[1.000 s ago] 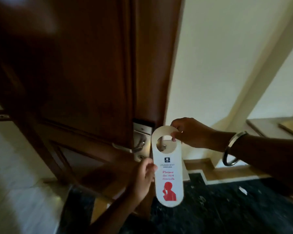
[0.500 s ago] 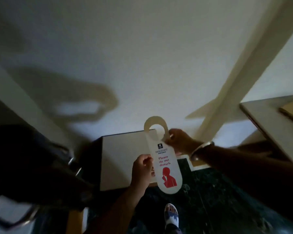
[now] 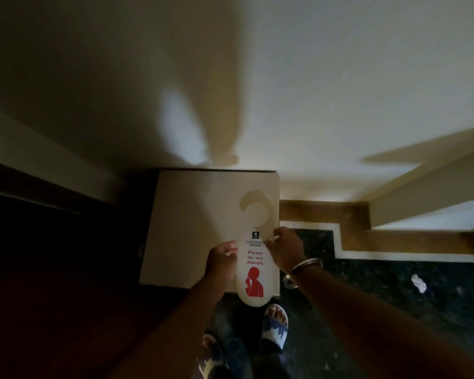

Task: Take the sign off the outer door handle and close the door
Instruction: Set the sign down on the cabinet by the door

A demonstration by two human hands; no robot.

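Above dark floor (image 3: 367,310), sign (image 3: 255,269) sits pinched between left grip (image 3: 221,259) and right grip (image 3: 285,248).

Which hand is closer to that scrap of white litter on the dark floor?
The right hand. It holds the sign's right edge, on the side of the white scrap; the left hand grips the far edge.

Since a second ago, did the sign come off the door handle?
Yes. The sign is off the handle, held by the left hand and right hand over the dark floor.
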